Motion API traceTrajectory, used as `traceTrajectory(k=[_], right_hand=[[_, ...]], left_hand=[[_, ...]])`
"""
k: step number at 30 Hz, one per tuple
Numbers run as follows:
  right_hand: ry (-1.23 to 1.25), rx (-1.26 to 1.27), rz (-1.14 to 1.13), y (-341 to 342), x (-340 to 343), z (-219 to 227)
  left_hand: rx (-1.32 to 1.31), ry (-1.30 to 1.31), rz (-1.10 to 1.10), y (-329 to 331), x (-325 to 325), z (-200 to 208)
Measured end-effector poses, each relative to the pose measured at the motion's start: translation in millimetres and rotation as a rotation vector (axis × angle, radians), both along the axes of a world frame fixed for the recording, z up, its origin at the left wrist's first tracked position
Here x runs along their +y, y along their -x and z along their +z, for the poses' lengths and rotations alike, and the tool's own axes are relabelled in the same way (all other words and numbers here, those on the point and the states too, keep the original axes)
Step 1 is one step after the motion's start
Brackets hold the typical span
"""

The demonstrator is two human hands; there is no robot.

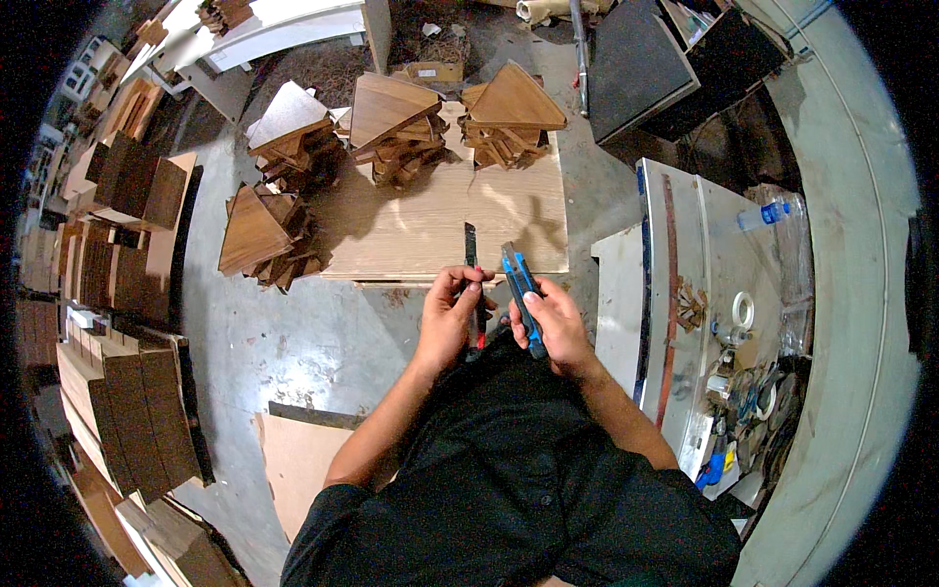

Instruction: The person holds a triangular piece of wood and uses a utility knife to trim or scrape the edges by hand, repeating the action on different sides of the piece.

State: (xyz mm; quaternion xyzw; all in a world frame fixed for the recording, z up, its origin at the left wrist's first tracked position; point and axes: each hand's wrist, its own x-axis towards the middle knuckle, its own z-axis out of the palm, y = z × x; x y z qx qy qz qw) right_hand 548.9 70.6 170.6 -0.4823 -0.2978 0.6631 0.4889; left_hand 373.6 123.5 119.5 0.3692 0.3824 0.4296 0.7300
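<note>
Both of my hands are raised in front of my body, close together. My left hand (448, 321) pinches a narrow black tool with red parts (470, 245), which stands nearly upright; its kind I cannot make out. In my right hand (561, 328) is a blue and black utility knife (519, 279), tilted with its metal tip pointing up and away. The thumb lies along the knife's body. A small gap separates the two tools. Beyond them lies a wood-grain board (430, 235), with stacks of triangular wood pieces (396, 108) along its far and left sides.
At the right is a white worktable (719, 254) holding a tape roll (743, 310), a plastic bottle (763, 216) and cluttered tools. Stacked brown panels (132, 411) line the left. A black cabinet (646, 73) stands far right. A pale board (293, 460) lies near my left arm.
</note>
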Motion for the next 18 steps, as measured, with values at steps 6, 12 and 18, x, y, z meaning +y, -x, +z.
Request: traceTrajectory(k=[6,12,18], right_hand=[[-0.088,0.187,0.102,-3.8,-6.8,16.9],[-0.354,0.179,0.120,-4.9,-10.9,13.2],[-0.486,-0.025,0.148,-12.6,-14.1,7.1]], left_hand=[[0.225,-0.142,0.018,-9.9,1.2,8.3],[1.061,-0.763,0.068,0.6,48.3,-15.9],[1.256,-0.933,-0.070,10.6,67.2,-27.3]])
